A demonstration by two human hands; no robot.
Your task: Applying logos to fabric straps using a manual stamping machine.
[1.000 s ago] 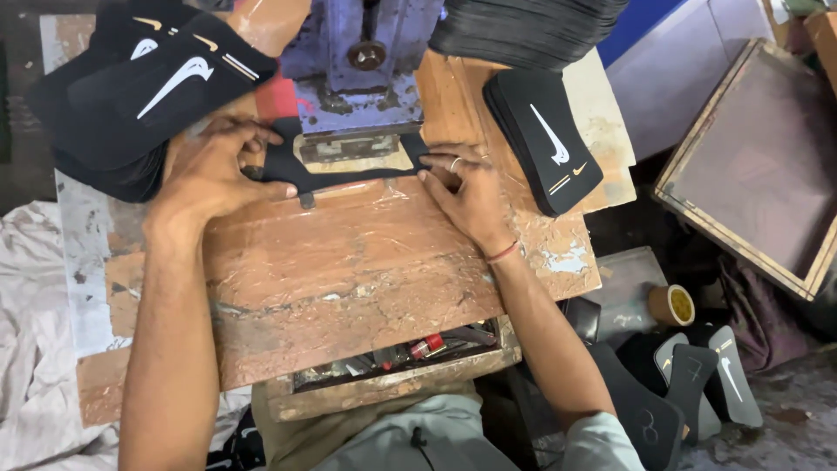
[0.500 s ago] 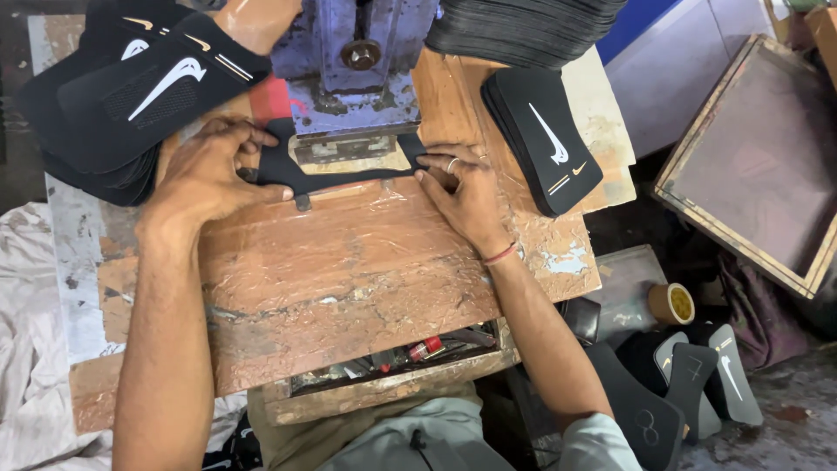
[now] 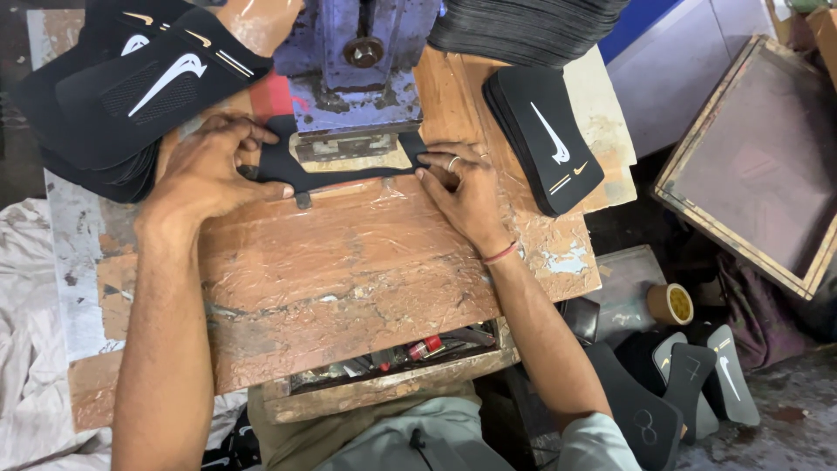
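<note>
Near the top centre of the frame, a flat black cut piece lay across the far edge of the bench, slid under the plate of a worn blue press. Only its two ends and a small tab at its near edge showed; the middle was hidden beneath the press's metal plate. It seemed to be held that way so the plate would meet it squarely and it would not shift.

The left hand, in the upper left of the frame, lay palm down with its fingers loosely spread, the fingertips pressing the left end of the black piece flat against the bench. The right hand, just right of centre, had its fingers drawn close together and its tips set on the right end of the piece, also pressing it down rather than gripping it. Neither hand closed around anything; both steadied by touch.

A pile of black printed pieces sat at the upper left, touching the left hand's side of the bench, apparently kept within easy reach. A smaller stack of printed pieces lay at the upper right, just beside the right hand. A shallow drawer stood open at the near edge of the bench. Lower right lay a roll of tape and more shaped pieces.
</note>
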